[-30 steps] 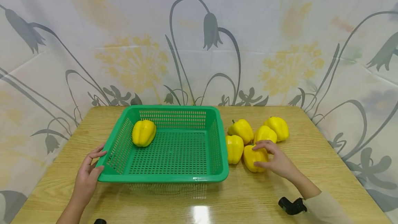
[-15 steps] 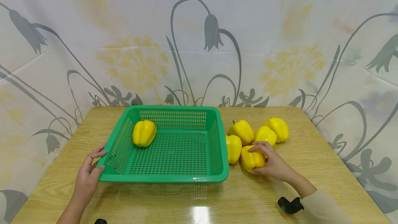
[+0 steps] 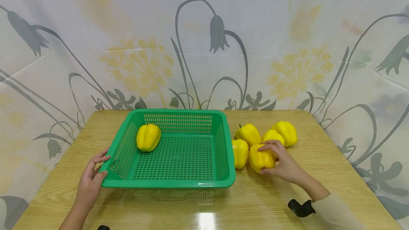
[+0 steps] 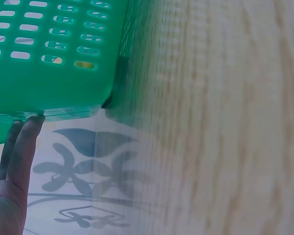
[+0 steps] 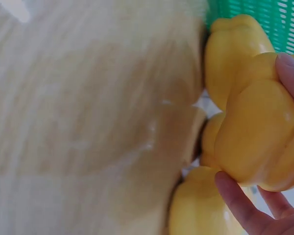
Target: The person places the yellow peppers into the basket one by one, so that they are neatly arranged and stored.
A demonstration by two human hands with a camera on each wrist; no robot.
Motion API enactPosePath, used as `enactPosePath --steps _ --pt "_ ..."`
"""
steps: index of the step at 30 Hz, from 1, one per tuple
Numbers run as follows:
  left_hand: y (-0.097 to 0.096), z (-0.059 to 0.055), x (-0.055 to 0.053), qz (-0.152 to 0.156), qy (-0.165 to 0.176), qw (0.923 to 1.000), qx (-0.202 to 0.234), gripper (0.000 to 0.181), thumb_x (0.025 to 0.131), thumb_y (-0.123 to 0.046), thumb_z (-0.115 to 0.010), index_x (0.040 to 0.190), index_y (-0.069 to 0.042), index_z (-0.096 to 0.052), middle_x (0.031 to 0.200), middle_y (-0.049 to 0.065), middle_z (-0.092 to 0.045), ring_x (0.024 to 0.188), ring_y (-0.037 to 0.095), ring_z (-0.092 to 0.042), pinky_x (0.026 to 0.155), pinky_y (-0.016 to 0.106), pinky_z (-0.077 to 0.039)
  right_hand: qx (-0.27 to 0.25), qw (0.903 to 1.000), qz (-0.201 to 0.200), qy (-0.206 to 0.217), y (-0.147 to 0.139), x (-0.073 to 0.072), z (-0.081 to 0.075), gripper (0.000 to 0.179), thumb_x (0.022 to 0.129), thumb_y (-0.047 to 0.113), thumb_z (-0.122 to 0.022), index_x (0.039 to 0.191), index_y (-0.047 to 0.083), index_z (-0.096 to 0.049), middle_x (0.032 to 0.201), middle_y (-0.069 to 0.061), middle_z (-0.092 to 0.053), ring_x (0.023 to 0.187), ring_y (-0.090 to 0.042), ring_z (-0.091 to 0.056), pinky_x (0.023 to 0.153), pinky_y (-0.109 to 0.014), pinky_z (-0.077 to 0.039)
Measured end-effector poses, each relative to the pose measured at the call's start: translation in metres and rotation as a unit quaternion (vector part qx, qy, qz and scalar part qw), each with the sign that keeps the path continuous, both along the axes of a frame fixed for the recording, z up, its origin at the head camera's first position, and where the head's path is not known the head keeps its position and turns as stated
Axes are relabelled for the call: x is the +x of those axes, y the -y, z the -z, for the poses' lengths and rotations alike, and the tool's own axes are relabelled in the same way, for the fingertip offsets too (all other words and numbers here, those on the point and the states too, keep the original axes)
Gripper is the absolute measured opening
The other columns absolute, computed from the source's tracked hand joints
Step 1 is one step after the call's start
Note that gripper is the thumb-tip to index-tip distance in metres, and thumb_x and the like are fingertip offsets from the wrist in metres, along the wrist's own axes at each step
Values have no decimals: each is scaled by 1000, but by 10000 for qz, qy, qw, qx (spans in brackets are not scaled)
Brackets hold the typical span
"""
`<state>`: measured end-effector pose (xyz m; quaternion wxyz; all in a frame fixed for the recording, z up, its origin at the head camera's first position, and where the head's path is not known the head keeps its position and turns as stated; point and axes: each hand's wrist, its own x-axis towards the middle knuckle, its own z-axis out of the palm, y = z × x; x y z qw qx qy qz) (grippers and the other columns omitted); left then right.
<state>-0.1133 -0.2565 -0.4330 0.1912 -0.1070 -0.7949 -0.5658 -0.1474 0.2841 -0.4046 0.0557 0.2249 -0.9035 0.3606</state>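
1 yellow pepper (image 3: 260, 159) has risen slightly, held by the right fingers (image 3: 272, 147).

wood-grain table (image 3: 255, 201) | green basket (image 3: 167, 184) | four yellow bell peppers (image 3: 248, 135) right of basket

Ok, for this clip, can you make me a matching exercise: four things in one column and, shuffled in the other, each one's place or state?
Things:
1. Bare left hand
2. Bare right hand
3. Green perforated plastic basket
4. Pale floral-printed backdrop

Places and states:
A. Contains a single yellow bell pepper
B. Behind the light wooden table
C. Grips a second yellow bell pepper
D. Touches the basket's left rim

Pairs: 1-D, 2-C, 3-A, 4-B
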Motion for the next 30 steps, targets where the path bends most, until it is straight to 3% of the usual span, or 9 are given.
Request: enactPosePath --steps 13,30 --pt "0 0 -1 38 -80 10000 -37 31 91 13 -34 119 9 -45 138 -5 -37 126 5 -28 88 11 -29 -56 9974 -187 -698 7 -2 -24 58 62 10 -86 112 12 -57 124 -13 -40 109 -29 -39 66 -38 -40" --pt "0 -1 1 2 -21 10000 -62 30 91 12 -34 120 9 -45 139 -4 -37 126 4 -28 90 12 -28 -259 9963 -385 -725 32 -10 -50 56 65 14 -86 113 11 -57 124 -16 -40 109 -29 -40 68 -41 -43"
